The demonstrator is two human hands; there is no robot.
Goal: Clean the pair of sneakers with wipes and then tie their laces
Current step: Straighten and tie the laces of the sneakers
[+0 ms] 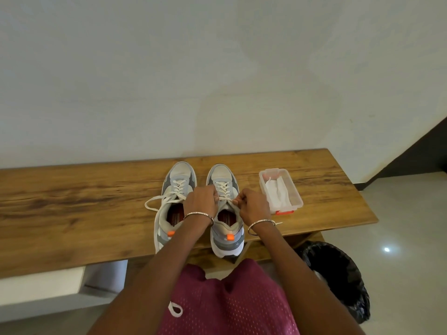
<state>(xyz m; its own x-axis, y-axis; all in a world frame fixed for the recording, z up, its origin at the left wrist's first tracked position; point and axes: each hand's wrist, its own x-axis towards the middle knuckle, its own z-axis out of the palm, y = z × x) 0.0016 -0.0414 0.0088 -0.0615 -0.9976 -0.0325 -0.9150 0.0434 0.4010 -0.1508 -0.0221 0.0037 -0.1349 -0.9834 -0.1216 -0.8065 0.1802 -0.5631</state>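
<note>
Two grey-and-white sneakers with orange heel tabs stand side by side on a wooden table [72,209], toes toward the wall. The left sneaker [177,182] has loose white laces [154,201] trailing to its left. Over the right sneaker [223,176], my left hand [200,201] pinches one lace end and my right hand [254,205] pinches the other, just above the tongue. Both wrists wear thin bangles. A lace end shows by my right wrist.
A clear plastic box [296,197] with a red latch holds white wipes, right of the sneakers. A bin lined with a black bag [338,274] stands on the floor at the right. The white wall runs behind the table.
</note>
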